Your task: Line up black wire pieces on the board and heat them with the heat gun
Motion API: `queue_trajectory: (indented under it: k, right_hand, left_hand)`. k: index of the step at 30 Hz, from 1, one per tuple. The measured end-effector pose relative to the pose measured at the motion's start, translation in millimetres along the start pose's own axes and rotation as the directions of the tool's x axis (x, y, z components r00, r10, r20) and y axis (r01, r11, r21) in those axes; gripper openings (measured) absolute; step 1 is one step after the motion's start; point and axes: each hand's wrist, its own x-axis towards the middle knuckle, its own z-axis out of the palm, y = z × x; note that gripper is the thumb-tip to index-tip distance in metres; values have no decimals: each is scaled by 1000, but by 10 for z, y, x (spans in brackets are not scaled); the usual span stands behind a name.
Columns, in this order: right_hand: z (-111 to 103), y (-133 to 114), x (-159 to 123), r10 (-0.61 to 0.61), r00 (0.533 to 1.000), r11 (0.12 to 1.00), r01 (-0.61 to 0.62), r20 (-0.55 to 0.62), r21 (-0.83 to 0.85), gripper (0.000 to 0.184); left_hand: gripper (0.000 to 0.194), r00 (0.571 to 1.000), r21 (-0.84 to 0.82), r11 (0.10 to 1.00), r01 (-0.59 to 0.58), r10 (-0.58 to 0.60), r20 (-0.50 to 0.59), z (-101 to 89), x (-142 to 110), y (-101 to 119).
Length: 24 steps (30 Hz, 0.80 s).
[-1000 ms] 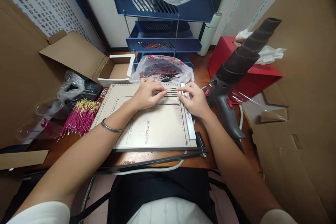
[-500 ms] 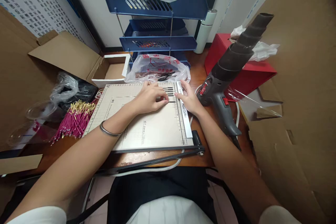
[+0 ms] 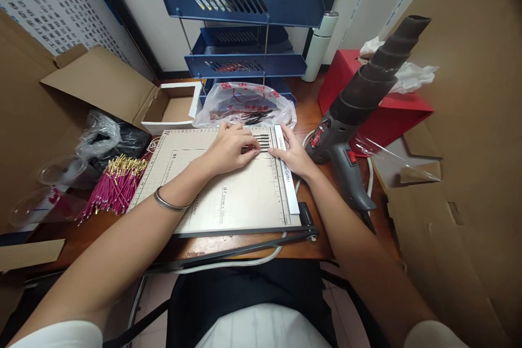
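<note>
A beige paper cutter board (image 3: 240, 196) lies on the desk in front of me. A row of thin black tubes (image 3: 263, 142) lies side by side at its far right, against the white ruler strip (image 3: 285, 174). My left hand (image 3: 229, 148) rests curled on the board, its fingertips pressing the left ends of the tubes. My right hand (image 3: 294, 154) lies over the ruler strip, fingers touching the right ends of the tubes. The cutter's black arm (image 3: 244, 250) lies lowered along the near edge.
A grey heat gun (image 3: 359, 119) stands right of the board beside a red box (image 3: 379, 103). A plastic bag (image 3: 248, 106) of black tubes lies behind. Magenta gold-tipped wires (image 3: 116, 187), open cardboard boxes (image 3: 134, 92) and blue shelves (image 3: 244, 60) surround the left and back.
Both hands stayed at the black tubes, shifting slightly and pushing them together against the ruler strip. The view moved a little.
</note>
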Motion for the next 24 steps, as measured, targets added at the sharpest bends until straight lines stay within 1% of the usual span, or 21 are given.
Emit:
queue_trajectory:
  k: [3, 8, 11, 17, 24]
  right_hand:
    - [3, 17, 9, -10, 1000, 1000, 10, -9, -10, 105]
    - [6, 41, 27, -4, 1000, 1000, 4, -9, 25, 94]
    - [6, 16, 16, 11, 1000, 1000, -11, -14, 14, 97]
    - [4, -63, -14, 7, 1000, 1000, -7, 12, -25, 100]
    - [2, -77, -23, 3, 1000, 999, -2, 15, -55, 102]
  left_hand:
    - [18, 1000, -14, 1000, 2, -2, 3, 8, -1, 6]
    - [19, 1000, 7, 1000, 18, -18, -9, 18, 1, 25]
    - [20, 1000, 13, 1000, 20, -20, -8, 16, 6, 33]
    - [21, 1000, 15, 1000, 27, -26, -8, 12, 10, 43]
    - [22, 999, 12, 999, 32, -32, -2, 26, 16, 40]
